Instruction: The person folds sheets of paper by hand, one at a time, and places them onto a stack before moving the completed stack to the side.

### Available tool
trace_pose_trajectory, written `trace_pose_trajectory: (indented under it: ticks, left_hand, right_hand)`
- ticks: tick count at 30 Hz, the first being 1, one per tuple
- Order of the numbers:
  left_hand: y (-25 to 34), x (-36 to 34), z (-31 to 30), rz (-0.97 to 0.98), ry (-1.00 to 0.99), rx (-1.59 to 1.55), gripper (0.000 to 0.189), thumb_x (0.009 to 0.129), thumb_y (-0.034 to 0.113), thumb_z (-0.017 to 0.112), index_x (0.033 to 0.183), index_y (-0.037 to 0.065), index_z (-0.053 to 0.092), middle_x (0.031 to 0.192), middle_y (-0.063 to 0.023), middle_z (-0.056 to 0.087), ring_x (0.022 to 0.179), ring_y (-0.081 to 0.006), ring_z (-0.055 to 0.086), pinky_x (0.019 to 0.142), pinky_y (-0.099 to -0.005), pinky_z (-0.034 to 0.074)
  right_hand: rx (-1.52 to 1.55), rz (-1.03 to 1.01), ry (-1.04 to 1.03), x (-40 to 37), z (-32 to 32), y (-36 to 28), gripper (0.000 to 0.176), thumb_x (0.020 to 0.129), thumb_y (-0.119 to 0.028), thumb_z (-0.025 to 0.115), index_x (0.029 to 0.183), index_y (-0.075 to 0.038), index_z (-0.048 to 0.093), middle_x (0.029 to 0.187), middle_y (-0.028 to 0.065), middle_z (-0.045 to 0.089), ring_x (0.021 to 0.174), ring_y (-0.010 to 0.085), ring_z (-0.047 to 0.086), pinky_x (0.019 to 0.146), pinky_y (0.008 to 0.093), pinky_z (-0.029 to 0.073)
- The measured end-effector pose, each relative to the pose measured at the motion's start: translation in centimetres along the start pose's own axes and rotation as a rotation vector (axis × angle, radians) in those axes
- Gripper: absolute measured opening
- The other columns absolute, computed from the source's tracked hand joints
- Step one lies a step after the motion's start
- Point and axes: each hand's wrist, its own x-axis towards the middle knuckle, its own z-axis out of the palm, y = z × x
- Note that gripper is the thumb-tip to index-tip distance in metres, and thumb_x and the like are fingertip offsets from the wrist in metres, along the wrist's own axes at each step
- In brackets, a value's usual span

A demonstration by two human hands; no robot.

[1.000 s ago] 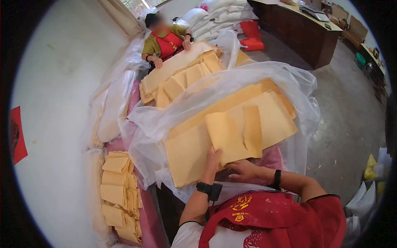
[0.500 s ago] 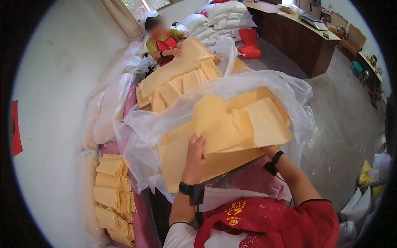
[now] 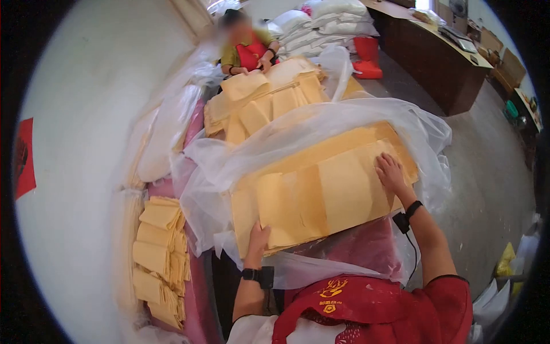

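A stack of wide, thin, pale-yellow sheets (image 3: 366, 137) lies on clear plastic in front of me. On top is a folded yellow sheet (image 3: 349, 186), lying flat with a darker band across its middle. My left hand (image 3: 259, 238) is closed on the folded sheet's lower left corner, thumb on the near side; some of its fingers are hidden. With fingers apart, my right hand (image 3: 393, 174) rests flat on the right end of the same sheet. Both wrists carry black bands.
Across the table a person (image 3: 249, 51) in a red apron handles another pile of yellow sheets (image 3: 269, 103). Folded bundles (image 3: 157, 252) are lined up at the left. Clear plastic film (image 3: 200, 166) surrounds my stack. White sacks (image 3: 326, 26) and a dark counter (image 3: 429, 63) stand behind.
The raised sheet has come down flat onto the stack. My right hand has moved from beneath its near edge to its top; the left has shifted slightly down. The other person's sheet is lower.
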Motion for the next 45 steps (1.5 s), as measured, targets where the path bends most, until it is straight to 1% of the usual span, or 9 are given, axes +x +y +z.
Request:
trace_pose_trajectory:
  ticks: [2,5,9,16,26,31,34,39,45]
  left_hand:
    - [-0.3,0.6,0.9,0.359,0.298,0.233,0.056,0.08,-0.004,0.05,0.135,-0.001,0.04,0.131,-0.0164,0.051,0.118,-0.0256,0.052,0.1,-0.0327,0.041]
    - [3.1,-1.4,2.5,0.356,0.274,0.44,0.073,0.07,-0.006,0.053,0.14,0.005,0.035,0.137,-0.0198,0.046,0.128,-0.0312,0.043,0.107,-0.0348,0.034]
    - [3.6,-1.7,4.0,0.476,0.186,0.53,0.079,0.068,-0.006,0.054,0.143,0.01,0.034,0.14,-0.019,0.042,0.131,-0.0321,0.04,0.108,-0.035,0.034]
    - [2.6,-1.0,3.5,0.463,0.165,0.541,0.078,0.067,-0.002,0.058,0.141,0.011,0.038,0.14,-0.021,0.041,0.132,-0.034,0.037,0.109,-0.0377,0.032]
    - [1.6,1.0,4.5,0.428,0.24,0.557,0.069,0.07,0.002,0.058,0.137,0.002,0.039,0.142,-0.0241,0.037,0.133,-0.0365,0.034,0.111,-0.0388,0.029]
    - [2.2,2.4,7.5,0.419,0.265,0.374,0.068,0.071,0.004,0.057,0.136,-0.002,0.039,0.142,-0.0247,0.036,0.134,-0.035,0.034,0.112,-0.0372,0.027]
    - [1.5,2.9,8.6,0.433,0.299,0.365,0.068,0.071,0.005,0.058,0.136,-0.002,0.04,0.144,-0.0246,0.033,0.134,-0.0365,0.033,0.112,-0.0369,0.027]
    - [5.6,-2.1,10.4,0.481,0.391,0.796,0.067,0.071,0.009,0.061,0.136,0.007,0.045,0.148,-0.0229,0.028,0.134,-0.0407,0.03,0.112,-0.0429,0.025]
    - [7.3,-2.1,15.0,1.042,0.166,1.286,0.069,0.069,0.031,0.072,0.135,0.025,0.049,0.149,-0.0179,0.026,0.136,-0.0423,0.022,0.103,-0.068,0.02]
  right_hand:
    - [0.261,0.103,-0.077,-0.4,1.0,-0.3,0.056,0.087,-0.035,0.057,0.133,-0.008,0.045,0.14,0.0137,0.042,0.13,0.0327,0.038,0.103,0.0483,0.032]
    - [0.059,-0.004,0.264,-2.4,-0.7,-7.8,0.055,0.086,-0.037,0.058,0.131,-0.007,0.047,0.138,0.0155,0.043,0.126,0.0345,0.041,0.103,0.0476,0.032]
    - [0.012,-0.202,-0.103,-5.0,2.4,-17.3,0.062,0.084,-0.043,0.06,0.134,-0.008,0.045,0.141,0.0201,0.038,0.134,0.0355,0.032,0.108,0.053,0.024]
    - [-0.046,-0.323,-0.028,-4.4,5.5,-21.8,0.072,0.08,-0.044,0.064,0.139,-0.011,0.041,0.146,0.0207,0.033,0.138,0.0353,0.027,0.11,0.0544,0.018]
    - [0.013,0.257,0.317,-8.9,0.0,-3.8,0.064,0.075,-0.028,0.073,0.13,-0.005,0.047,0.129,0.02,0.05,0.118,0.035,0.048,0.097,0.0459,0.04]
    - [0.933,0.851,0.031,-11.4,-3.9,-5.6,0.036,0.085,-0.019,0.068,0.115,-0.005,0.054,0.095,0.0061,0.059,0.08,0.0173,0.059,0.069,0.0304,0.05]
    - [1.57,0.795,0.247,-11.9,-0.9,-4.2,0.024,0.087,-0.021,0.064,0.104,-0.007,0.056,0.091,0.0035,0.061,0.078,0.013,0.059,0.063,0.0256,0.048]
    - [1.454,0.726,0.178,-9.2,-0.6,-7.5,0.021,0.091,-0.02,0.059,0.105,-0.005,0.054,0.09,0.0042,0.061,0.075,0.013,0.059,0.061,0.0276,0.05]
    - [1.079,0.616,0.217,-6.5,5.4,-6.4,0.03,0.094,-0.028,0.056,0.103,0.0,0.056,0.09,0.0083,0.062,0.076,0.0231,0.06,0.062,0.0355,0.049]
